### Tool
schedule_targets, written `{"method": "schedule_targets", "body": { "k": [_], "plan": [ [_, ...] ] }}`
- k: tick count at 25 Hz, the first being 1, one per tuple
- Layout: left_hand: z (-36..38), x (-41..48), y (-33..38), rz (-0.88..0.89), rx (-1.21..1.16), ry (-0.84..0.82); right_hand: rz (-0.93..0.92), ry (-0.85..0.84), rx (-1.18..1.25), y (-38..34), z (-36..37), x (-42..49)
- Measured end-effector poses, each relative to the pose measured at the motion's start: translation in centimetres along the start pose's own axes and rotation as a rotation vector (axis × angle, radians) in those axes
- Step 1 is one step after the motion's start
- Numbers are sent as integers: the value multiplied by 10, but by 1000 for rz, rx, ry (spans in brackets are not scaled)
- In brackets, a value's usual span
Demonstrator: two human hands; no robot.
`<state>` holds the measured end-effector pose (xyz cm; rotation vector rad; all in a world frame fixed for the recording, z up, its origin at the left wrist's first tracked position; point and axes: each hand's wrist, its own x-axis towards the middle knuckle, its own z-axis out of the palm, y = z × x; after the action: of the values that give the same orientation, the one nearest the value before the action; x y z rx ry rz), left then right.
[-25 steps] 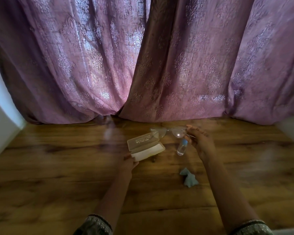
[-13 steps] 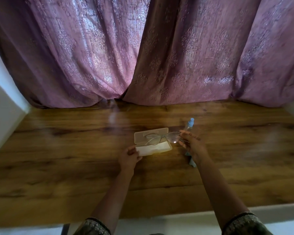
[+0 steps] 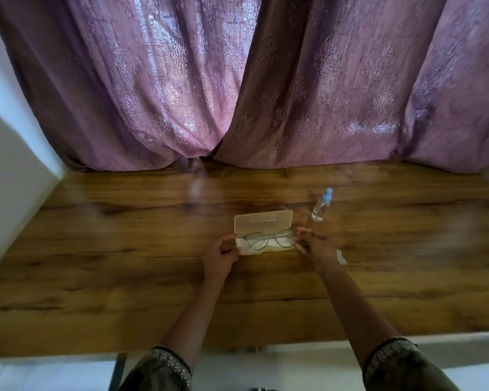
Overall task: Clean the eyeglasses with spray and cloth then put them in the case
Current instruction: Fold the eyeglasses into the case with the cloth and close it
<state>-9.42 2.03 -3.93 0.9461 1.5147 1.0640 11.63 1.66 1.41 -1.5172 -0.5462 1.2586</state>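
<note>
Holding the eyeglasses [image 3: 268, 239] at their right end, my right hand [image 3: 318, 246] pinches the frame with its fingertips, lenses lying over the tray of the open case [image 3: 261, 225] at the centre of the frame. My left hand [image 3: 219, 256] curls against the case's left end, fingers bent around its edge. The lid stands tilted back. The spray bottle [image 3: 321, 206] stands upper right of the case, apart from it. A corner of the cloth [image 3: 340, 256] shows behind my right wrist on the wooden table [image 3: 110, 263].
</note>
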Motion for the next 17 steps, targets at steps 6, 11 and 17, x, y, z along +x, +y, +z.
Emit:
{"method": "schedule_targets", "body": {
  "k": [6,11,17],
  "plan": [
    [-3,-6,5,146,242,7,-113,162,-266,9,10,6],
    [-3,-6,8,147,233,-8,-213,192,-505,10,13,0],
    [-2,-9,8,207,270,41,-272,145,-647,16,13,1]
  ]
}}
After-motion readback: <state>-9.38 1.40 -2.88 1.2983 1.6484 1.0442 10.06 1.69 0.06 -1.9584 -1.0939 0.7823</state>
